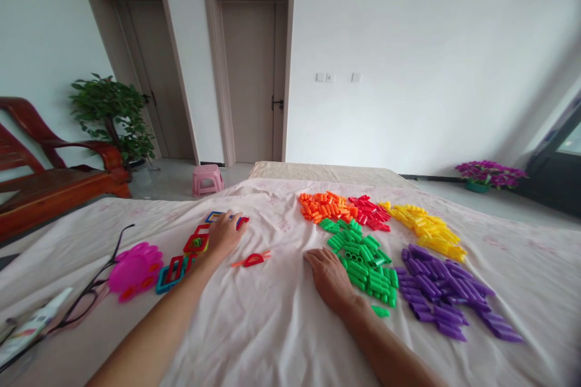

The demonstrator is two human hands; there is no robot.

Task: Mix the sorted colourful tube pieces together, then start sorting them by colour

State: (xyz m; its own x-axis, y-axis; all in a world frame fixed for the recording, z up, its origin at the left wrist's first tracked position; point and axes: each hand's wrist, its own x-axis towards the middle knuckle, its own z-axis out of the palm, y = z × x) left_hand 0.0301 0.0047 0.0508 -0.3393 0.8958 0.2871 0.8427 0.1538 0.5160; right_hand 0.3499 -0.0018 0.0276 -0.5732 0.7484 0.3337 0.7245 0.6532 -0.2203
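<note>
My left hand (224, 233) reaches over the cloth at left centre. Between its thumb and fingers is a small red-and-blue plastic piece (242, 223); its exact shape is partly hidden. Beside that hand lie a blue plastic frame (213, 217), a red frame (198, 240) and more coloured frames (173, 270). A red half-round piece (254, 260) rests with thin orange pieces between my two hands. My right hand (327, 275) lies palm down on the cloth, its fingers loosely extended and holding nothing. It is just left of the green plastic tubes (363, 251).
Piles of orange (324, 207), red (368, 213), yellow (426, 230) and purple tubes (442, 287) spread over the right side of the cloth (272, 326). At left are a magenta flower-shaped tray (136, 269), eyeglasses (86, 299) and a white tube (39, 320). A pink stool (207, 179) stands beyond.
</note>
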